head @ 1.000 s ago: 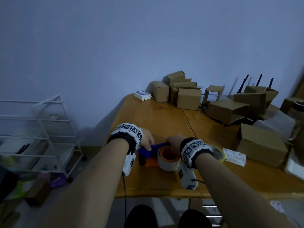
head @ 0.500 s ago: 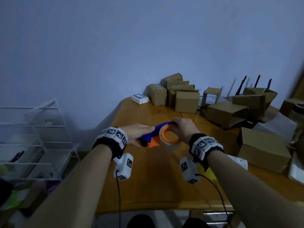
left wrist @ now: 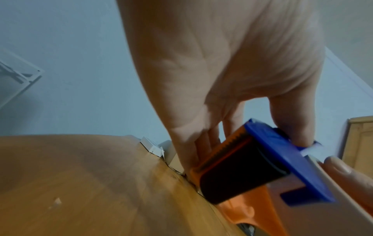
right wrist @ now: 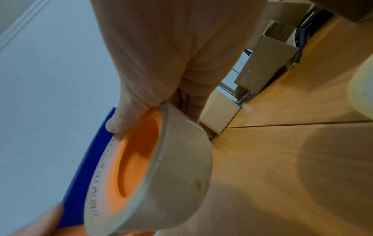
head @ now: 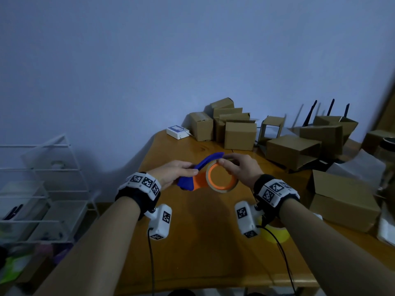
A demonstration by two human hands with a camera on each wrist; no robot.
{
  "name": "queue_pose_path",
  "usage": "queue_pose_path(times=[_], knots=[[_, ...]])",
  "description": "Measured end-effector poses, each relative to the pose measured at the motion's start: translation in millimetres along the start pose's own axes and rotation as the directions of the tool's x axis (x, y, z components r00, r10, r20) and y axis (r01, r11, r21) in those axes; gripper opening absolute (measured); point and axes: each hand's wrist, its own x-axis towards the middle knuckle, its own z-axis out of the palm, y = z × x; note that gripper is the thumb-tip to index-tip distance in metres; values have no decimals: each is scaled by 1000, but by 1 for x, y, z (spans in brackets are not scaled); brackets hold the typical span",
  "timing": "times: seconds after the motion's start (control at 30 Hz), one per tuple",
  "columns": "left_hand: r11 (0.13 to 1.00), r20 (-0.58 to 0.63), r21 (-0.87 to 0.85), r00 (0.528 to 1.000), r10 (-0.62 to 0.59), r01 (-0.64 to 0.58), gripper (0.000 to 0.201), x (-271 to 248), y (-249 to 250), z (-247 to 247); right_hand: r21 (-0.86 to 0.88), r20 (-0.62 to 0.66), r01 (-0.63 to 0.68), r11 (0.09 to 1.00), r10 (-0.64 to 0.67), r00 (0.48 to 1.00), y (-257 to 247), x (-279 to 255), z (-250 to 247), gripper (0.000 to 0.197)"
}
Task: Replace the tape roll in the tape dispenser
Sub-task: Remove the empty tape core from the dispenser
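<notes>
A blue and orange tape dispenser point(head: 198, 175) is held in the air above the wooden table point(head: 192, 253). My left hand point(head: 175, 173) grips its blue handle end point(left wrist: 282, 153). On its orange hub sits a pale tape roll point(head: 222, 180), seen close up as the roll point(right wrist: 161, 172) in the right wrist view. My right hand point(head: 239, 167) grips the top of that roll, thumb on its near rim and fingers behind it. A second, yellow tape roll point(head: 275, 232) lies on the table under my right wrist.
Several cardboard boxes point(head: 239, 133) crowd the table's far and right sides, with a large one point(head: 344, 199) at the right. A small white device point(head: 177, 131) sits at the far left corner. A white wire rack point(head: 38, 189) stands on the floor to the left.
Both hands lifted the dispenser and roll off the table and brought them up and away from me. The roll now faces me on the hub, and the yellow roll is uncovered.
</notes>
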Motion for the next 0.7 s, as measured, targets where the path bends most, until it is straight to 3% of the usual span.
queue_pose_path(times=[0.17, 0.7], knots=[[995, -83, -95, 996, 22, -30, 38, 4, 0, 2, 11, -8, 45, 999, -45, 999, -1, 0, 2, 45], [998, -67, -63, 998, 9, -13, 44, -1, 2, -8, -55, -129, 198, 979, -204, 971, -3, 6, 6, 32]])
